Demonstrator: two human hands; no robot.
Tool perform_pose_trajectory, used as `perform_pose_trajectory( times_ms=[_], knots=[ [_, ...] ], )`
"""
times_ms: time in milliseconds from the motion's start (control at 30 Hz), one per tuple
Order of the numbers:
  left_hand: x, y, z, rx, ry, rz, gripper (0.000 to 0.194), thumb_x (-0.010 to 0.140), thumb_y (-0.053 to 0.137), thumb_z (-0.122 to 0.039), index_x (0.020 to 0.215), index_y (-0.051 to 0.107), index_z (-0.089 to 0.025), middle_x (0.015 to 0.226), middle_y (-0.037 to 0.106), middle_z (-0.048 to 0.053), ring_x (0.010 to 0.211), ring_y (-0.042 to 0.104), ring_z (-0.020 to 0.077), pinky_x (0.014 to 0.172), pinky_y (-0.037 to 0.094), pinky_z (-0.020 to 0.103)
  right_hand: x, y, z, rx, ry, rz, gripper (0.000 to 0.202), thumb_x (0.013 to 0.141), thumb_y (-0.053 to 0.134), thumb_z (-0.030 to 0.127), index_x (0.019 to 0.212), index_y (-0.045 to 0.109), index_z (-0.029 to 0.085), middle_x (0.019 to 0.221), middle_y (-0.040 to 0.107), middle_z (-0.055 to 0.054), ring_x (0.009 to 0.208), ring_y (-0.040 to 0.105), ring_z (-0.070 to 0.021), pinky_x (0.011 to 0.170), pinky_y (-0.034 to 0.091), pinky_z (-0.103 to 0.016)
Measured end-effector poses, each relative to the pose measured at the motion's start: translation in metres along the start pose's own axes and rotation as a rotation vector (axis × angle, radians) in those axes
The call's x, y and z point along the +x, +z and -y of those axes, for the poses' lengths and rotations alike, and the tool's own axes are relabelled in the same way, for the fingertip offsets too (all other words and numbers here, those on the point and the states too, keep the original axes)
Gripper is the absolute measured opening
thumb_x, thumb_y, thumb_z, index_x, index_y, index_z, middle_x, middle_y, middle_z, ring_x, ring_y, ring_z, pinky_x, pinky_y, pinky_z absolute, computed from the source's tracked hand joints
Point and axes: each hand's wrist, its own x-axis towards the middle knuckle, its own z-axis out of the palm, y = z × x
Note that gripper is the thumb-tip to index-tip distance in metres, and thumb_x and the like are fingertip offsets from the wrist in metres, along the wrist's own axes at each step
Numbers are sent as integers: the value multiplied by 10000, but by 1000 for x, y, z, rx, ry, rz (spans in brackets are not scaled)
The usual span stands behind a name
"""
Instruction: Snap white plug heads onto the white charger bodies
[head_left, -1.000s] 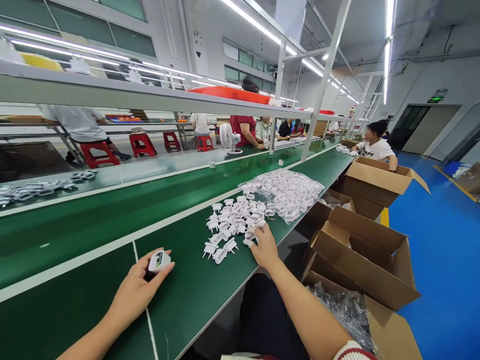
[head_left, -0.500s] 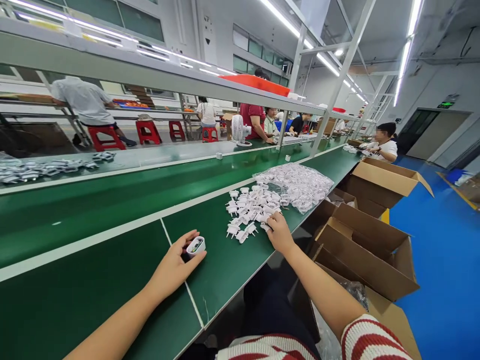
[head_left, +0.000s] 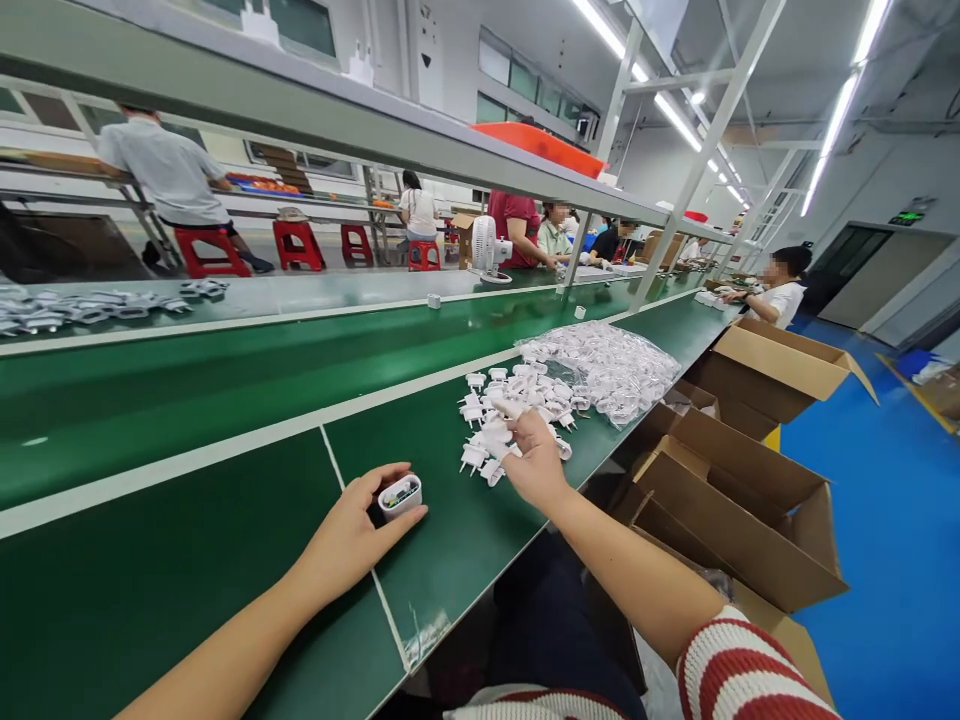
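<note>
My left hand [head_left: 364,515] curls around a white charger housing [head_left: 401,497] on the green bench, thumb at its near side and fingers behind. The housing's open top faces up and shows a circuit board inside. My right hand [head_left: 536,462] is over the near edge of a pile of white two-pin plug covers [head_left: 551,390]. Its thumb and index finger are spread apart among the pieces, and both look white toward the tips. Whether a cover touches them is hard to tell against the white pile.
A clear plastic bag of white parts [head_left: 615,370] lies behind the pile. Open cardboard boxes [head_left: 750,500] stand along the bench's right side. A white fan [head_left: 487,248] sits across the belt [head_left: 225,375]. Co-workers sit farther off, and a shelf [head_left: 420,125] runs overhead.
My right hand has moved left and its thumb and index finger have spread over the pile. The left hand keeps the housing in nearly the same place. The view has shifted slightly.
</note>
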Motion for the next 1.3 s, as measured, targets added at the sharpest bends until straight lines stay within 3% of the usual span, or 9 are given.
perform_pose_trajectory(
  times_ms=[67,167,333,500,700,833,967,1100,1300],
  knots=[
    [-1,-1,-2,23,-25,0,664,795,693,-734,1259,662,-260,1237,699,99,1118,673,316,1031,525,487,-4,14,6,88,57,44,418,810,793,378,1211,752,267,1199,638,-101,1078,717,-246,943,617,-417],
    [-2,-4,-6,51,4,28,607,796,674,-746,1179,721,-278,1196,711,84,1089,678,318,1009,525,486,-8,27,17,237,172,107,318,744,856,385,1035,811,265,1213,650,-94,1007,728,-237,881,627,-398],
    [-2,-6,-11,58,75,53,633,788,732,-685,1290,680,-302,1216,722,70,1112,678,312,1020,527,477,-2,35,35,504,418,194,358,557,975,363,857,815,252,1034,755,-45,900,732,-227,948,595,-441],
    [-1,-9,-19,43,129,46,452,825,697,-646,1060,760,-266,1084,759,58,1017,695,292,947,548,431,10,34,47,528,649,290,434,572,967,443,916,807,233,926,793,-35,916,745,-224,833,576,-348],
    [0,-11,-23,31,108,33,465,814,713,-600,1156,756,-287,1147,763,47,1064,682,299,984,525,452,11,35,52,516,782,422,442,627,944,482,964,803,233,955,799,-39,905,742,-192,769,562,-283],
    [-1,-10,-24,19,129,27,395,828,702,-575,1080,766,-279,1103,770,44,1039,678,294,997,516,450,9,43,48,436,655,439,412,634,938,483,935,800,238,958,789,-32,893,727,-205,818,591,-349],
    [0,-12,-26,-16,151,18,354,820,709,-547,1024,767,-263,1067,772,40,1011,676,280,959,519,414,8,50,45,125,293,371,264,709,914,420,909,824,272,958,772,-25,896,702,-214,875,573,-401],
    [1,-15,-28,7,165,33,346,830,687,-551,975,766,-246,1000,760,46,947,669,271,870,508,391,5,58,44,-110,-1,416,153,834,832,374,973,834,309,905,774,-20,906,685,-216,871,541,-400],
    [1,-16,-28,3,159,29,332,830,685,-548,934,750,-240,939,739,40,919,657,265,849,493,385,2,67,40,-170,-115,413,155,888,779,378,1013,827,300,905,763,-24,860,675,-201,801,547,-367]
  ],
)
